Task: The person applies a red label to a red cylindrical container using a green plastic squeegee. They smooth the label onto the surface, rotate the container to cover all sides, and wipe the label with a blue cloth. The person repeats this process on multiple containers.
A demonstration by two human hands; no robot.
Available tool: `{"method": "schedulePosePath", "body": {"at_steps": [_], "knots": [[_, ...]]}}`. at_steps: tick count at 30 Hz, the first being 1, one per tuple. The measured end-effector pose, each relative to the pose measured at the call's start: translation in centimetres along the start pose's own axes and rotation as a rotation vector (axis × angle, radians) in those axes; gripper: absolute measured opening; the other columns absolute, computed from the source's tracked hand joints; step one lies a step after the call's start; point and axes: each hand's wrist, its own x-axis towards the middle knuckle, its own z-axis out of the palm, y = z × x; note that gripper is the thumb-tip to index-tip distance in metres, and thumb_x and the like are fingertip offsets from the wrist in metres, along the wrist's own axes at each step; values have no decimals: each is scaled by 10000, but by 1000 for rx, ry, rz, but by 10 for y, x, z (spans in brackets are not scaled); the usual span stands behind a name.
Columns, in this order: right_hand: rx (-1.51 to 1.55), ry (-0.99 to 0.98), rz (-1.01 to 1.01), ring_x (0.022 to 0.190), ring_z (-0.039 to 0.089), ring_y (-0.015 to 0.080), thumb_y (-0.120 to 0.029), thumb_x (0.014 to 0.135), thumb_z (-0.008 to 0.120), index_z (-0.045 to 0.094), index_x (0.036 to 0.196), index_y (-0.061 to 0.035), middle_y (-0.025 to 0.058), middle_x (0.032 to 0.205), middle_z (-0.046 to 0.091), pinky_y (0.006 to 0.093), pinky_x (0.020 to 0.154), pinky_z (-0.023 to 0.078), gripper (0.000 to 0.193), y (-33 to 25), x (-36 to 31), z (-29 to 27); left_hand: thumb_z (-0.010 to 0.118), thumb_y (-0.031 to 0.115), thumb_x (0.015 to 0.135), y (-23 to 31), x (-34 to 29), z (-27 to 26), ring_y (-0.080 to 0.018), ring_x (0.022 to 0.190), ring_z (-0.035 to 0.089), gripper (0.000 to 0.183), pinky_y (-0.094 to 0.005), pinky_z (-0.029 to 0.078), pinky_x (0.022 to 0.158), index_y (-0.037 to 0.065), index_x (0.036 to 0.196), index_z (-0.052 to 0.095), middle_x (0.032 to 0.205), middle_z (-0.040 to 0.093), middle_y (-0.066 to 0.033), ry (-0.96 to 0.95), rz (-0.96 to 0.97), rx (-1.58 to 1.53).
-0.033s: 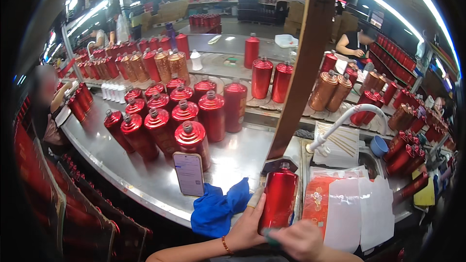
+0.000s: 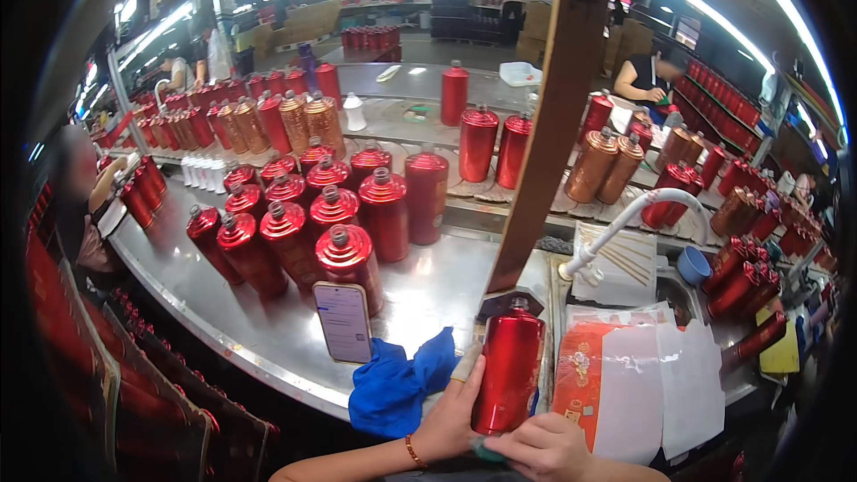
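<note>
A shiny red bottle (image 2: 511, 366) leans upright in front of me, its clear threaded neck at the top. My left hand (image 2: 455, 415) is wrapped round its left side; a pale cover sits on one fingertip. Low on the bottle, my right hand (image 2: 549, 448) pinches a small green piece (image 2: 486, 449), held against the lower edge; its exact kind cannot be made out. Left of my left hand lies a crumpled blue cloth (image 2: 397, 384), with a phone (image 2: 344, 326) propped behind it. To the right are red-and-gold decal sheets (image 2: 580, 379) and white backing paper (image 2: 629, 393).
Several red bottles (image 2: 346, 254) stand grouped on the metal table (image 2: 428, 290). A brown post (image 2: 544, 125) rises behind the held bottle. Right of it are a white faucet (image 2: 616, 232), a blue cup (image 2: 694, 265) and more bottles. Co-workers sit at left and far right.
My right hand has shifted slightly left and up at the bottle's lower edge and shows less blur. The left hand keeps its hold. The whole view has shifted a little.
</note>
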Motion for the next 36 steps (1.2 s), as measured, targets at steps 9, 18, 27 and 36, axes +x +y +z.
{"method": "schedulePosePath", "body": {"at_steps": [9,18,27,36], "knots": [[295,-239,70,815,655,214,-92,775,820,814,1115,-172,-3,854,662,353,751,539,349,23,-22,18,964,444,713,-13,-2,-3,-489,1551,246,1429,-482,330,1230,-14,1658,-6,1677,134,-344,-57,23,-6],[334,-234,57,851,648,224,-107,757,801,761,1085,-135,34,903,644,349,744,533,332,21,-14,18,955,285,731,-12,2,-13,-456,1578,204,1345,-455,301,1252,-11,1662,30,1698,148,-298,-116,1,-36],[326,-140,148,748,626,223,-137,740,874,796,1083,-136,14,840,655,358,649,486,351,18,-10,11,958,259,718,-12,5,-20,-449,1577,212,1331,-459,261,1265,-42,1653,60,1684,182,-310,-181,-12,-73],[192,84,476,750,632,222,-71,766,874,799,1066,-103,40,865,709,351,667,497,311,42,-11,-16,976,312,691,15,13,-21,-538,1553,189,1346,-516,272,1251,-93,1626,97,1652,144,-387,-95,6,111]]}}
